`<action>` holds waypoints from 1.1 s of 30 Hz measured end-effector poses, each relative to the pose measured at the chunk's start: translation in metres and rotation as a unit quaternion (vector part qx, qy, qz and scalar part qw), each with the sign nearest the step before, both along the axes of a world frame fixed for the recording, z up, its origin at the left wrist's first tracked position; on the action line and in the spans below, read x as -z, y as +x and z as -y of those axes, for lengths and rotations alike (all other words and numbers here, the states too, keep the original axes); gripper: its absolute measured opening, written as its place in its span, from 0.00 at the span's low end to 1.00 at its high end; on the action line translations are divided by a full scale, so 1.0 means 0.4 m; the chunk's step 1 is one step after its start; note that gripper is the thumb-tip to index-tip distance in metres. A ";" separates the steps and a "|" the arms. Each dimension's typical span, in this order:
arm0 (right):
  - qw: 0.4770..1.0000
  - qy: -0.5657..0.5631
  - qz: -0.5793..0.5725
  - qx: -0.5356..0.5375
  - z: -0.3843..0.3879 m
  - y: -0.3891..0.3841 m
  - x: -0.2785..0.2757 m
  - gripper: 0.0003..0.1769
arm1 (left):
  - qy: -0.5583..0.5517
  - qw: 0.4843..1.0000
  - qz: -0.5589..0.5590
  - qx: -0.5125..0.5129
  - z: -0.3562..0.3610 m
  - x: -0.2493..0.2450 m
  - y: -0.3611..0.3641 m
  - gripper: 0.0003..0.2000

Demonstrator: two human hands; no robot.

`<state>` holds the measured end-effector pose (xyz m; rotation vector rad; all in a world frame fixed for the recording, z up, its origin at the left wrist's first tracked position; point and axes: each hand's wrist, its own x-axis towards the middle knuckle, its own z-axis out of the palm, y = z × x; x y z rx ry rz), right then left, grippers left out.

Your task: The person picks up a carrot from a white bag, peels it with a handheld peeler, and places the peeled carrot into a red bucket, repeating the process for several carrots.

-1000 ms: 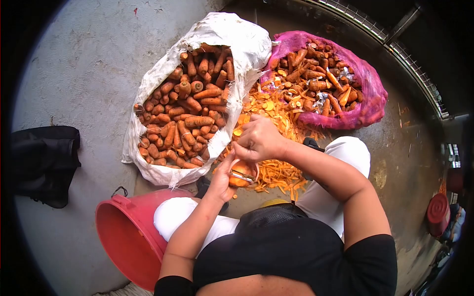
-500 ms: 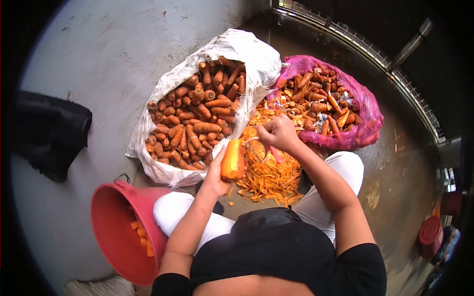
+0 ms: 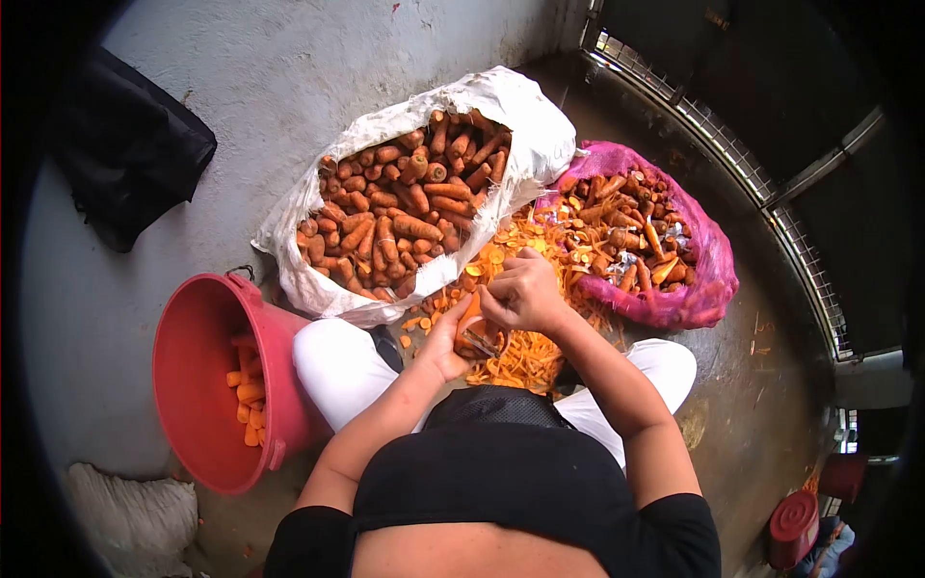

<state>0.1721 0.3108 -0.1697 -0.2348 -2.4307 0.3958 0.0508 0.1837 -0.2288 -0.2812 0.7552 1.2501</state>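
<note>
My left hand [image 3: 449,349] is closed around a carrot [image 3: 471,310] above the heap of peelings. My right hand [image 3: 525,293] is closed just beside it, gripping what looks like a peeler [image 3: 482,337]; its metal part lies against the carrot and is blurred. Beneath both hands, orange carrot peelings [image 3: 528,358] are piled on the floor between my legs. Beyond them leans a white sack [image 3: 361,135], open and full of unpeeled carrots [image 3: 381,217]. To its right is a pink mesh sack [image 3: 713,255] holding carrot pieces and scraps [image 3: 631,226].
At my left, a red bucket [image 3: 198,337] lies tilted with several peeled carrots [image 3: 251,395] inside. A black cloth [image 3: 135,144] hangs by the grey wall [image 3: 279,67]. A pale sack [image 3: 135,515] is at lower left. Red containers [image 3: 793,528] and a metal grating [image 3: 718,135] are at right.
My right hand has come down and left to the carrot. The carrot has tilted, and its bright peeled side is less visible. The view has shifted, showing more inside the bucket.
</note>
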 end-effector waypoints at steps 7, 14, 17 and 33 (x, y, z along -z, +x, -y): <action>0.998 -0.024 -0.047 0.036 -0.075 0.003 0.021 0.18 | 0.120 0.990 -0.061 0.032 -0.005 -0.049 -0.005 0.18; 0.952 -0.024 0.046 0.302 -0.270 0.033 0.078 0.18 | 0.126 0.985 -0.083 0.079 0.006 -0.098 -0.021 0.24; 0.967 -0.087 0.031 0.238 -0.176 0.030 0.031 0.21 | 0.095 0.992 -0.079 0.038 -0.005 -0.053 -0.035 0.23; 0.997 -0.027 -0.065 0.000 0.011 0.006 -0.017 0.19 | 0.047 0.997 -0.063 0.012 0.001 -0.115 0.026 0.21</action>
